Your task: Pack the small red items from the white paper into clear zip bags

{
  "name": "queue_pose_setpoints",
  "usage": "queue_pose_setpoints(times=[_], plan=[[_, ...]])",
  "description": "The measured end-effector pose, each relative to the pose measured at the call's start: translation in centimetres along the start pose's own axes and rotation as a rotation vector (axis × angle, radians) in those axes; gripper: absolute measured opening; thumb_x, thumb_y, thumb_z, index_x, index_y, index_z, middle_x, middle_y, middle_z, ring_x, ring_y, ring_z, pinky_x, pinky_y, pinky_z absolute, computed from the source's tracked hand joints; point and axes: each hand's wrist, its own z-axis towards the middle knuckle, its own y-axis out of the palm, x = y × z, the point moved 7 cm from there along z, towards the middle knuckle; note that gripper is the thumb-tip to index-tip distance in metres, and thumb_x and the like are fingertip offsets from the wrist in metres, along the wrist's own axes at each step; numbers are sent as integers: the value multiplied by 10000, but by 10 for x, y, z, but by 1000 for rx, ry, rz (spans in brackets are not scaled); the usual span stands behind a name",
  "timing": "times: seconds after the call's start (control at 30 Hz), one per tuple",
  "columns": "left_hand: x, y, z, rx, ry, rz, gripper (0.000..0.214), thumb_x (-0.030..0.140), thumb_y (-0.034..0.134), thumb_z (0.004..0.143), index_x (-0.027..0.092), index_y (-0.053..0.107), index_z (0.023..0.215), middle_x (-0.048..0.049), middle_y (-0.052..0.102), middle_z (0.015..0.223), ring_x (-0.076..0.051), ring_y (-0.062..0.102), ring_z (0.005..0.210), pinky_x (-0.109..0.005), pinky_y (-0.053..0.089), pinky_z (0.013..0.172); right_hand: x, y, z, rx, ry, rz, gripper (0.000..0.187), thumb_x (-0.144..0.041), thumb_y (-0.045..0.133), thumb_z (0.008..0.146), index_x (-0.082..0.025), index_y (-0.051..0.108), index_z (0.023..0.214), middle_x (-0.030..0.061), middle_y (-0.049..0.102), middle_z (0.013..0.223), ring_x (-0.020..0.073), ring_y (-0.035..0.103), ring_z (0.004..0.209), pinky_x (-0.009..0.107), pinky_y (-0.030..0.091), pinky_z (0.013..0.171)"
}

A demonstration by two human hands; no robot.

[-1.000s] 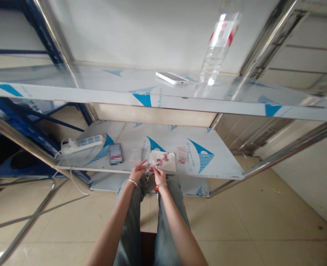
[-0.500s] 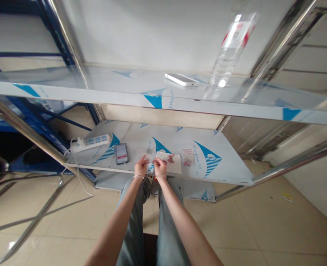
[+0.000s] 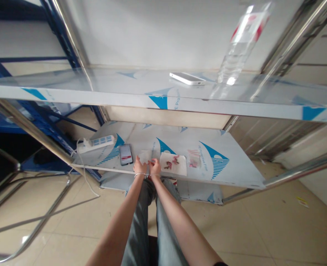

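My left hand (image 3: 139, 167) is at the shelf's front edge, its fingers closed on the near side of a clear plastic bag (image 3: 145, 156). Close beside it, my right hand (image 3: 155, 168) is pinched; a small reddish bit shows at its fingertips, too small to name. Just right of that hand lies a white paper sheet (image 3: 177, 168) bearing several small red and dark pieces (image 3: 168, 165). Farther right is another clear bag (image 3: 194, 159) with reddish contents.
The lower shelf (image 3: 241, 168) also carries a phone (image 3: 126, 154) and a white power strip (image 3: 97, 143) with its cord hanging down. On the upper shelf (image 3: 110, 83), overhanging the back, are a white phone (image 3: 187, 78) and a plastic bottle (image 3: 242, 44). Metal tubing (image 3: 50, 210) stands at left.
My right hand has shifted left off the white sheet towards my left hand, uncovering more small pieces. The whole view has swung slightly, so things appear farther right.
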Motion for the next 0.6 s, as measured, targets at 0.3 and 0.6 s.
queue_pose_setpoints(times=[0.3,0.6], plan=[[-5,-2,0,40,-52,243,695,134,596,689,14,380,1338,-276,499,1297,-325,489,1216,-344,398,946,1,-6,-4,172,57,7,122,-295,582,741,-176,563,764,97,680,787,196,622,735,273,442,705],[-15,6,5,-40,-35,227,775,172,673,630,98,382,1345,-237,504,1313,-324,478,1227,-368,373,973,5,-6,-2,139,47,43,100,-245,520,726,-176,581,764,87,677,802,191,620,758,287,454,748]])
